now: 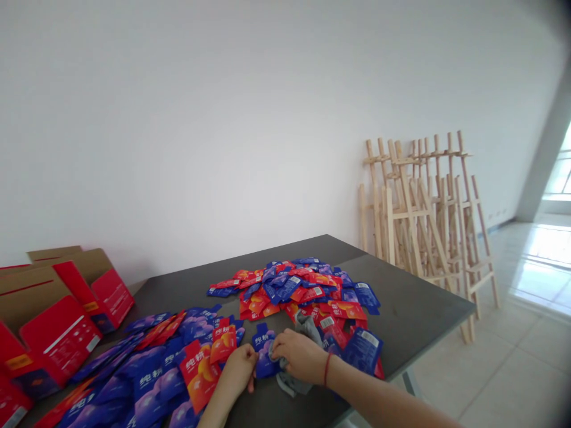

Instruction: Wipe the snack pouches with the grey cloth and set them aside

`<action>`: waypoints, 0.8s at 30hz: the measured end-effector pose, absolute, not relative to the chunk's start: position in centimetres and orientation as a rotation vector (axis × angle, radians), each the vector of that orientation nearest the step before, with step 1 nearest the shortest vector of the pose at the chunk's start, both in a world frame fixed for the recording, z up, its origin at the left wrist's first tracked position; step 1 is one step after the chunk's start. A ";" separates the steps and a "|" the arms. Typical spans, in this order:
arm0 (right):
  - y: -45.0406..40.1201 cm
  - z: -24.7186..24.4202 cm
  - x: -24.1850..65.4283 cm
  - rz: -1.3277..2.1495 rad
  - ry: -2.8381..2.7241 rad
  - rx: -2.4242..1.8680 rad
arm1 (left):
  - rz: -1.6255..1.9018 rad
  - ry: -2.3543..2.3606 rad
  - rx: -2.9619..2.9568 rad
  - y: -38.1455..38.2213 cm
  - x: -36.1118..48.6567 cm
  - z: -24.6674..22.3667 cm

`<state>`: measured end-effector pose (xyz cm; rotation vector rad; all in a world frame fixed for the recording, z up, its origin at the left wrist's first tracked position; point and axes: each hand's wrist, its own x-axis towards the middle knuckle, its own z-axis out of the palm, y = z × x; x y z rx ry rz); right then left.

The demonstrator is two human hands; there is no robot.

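Note:
A blue pouch (263,342) with a spout-like top lies flat on the dark table between my two hands. My left hand (242,364) is closed, its fingertips pinching the pouch's left edge. A grey cloth (307,326) is bunched in my right hand (300,355), which presses it against the pouch's right side; part of the cloth hangs below the palm. To the left of my left hand, a red pouch (199,371) with orange fruit printed on it lies on top of many blue ones. Beyond both hands a mixed heap of red and blue pouches (289,285) is spread out.
Open red cardboard boxes (62,339) stand along the table's left side. The dark table (401,297) ends at a corner on the right. Several wooden easels (414,208) lean by the white wall behind it.

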<state>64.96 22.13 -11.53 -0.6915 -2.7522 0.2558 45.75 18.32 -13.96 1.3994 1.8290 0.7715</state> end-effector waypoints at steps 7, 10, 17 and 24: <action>23.6 -12.1 62.7 0.028 -2.786 -0.925 | 0.701 1.877 1.453 17.9 46.3 -13.1; 24.1 -11.7 61.9 0.003 -2.781 -0.941 | 0.699 1.886 1.460 17.7 46.4 -12.8; 22.6 -11.5 64.0 0.105 -2.880 -0.577 | 0.705 1.908 1.461 17.8 46.3 -13.1; 21.6 -11.2 67.1 0.418 -2.806 -0.427 | 0.705 1.913 1.476 17.8 46.4 -13.1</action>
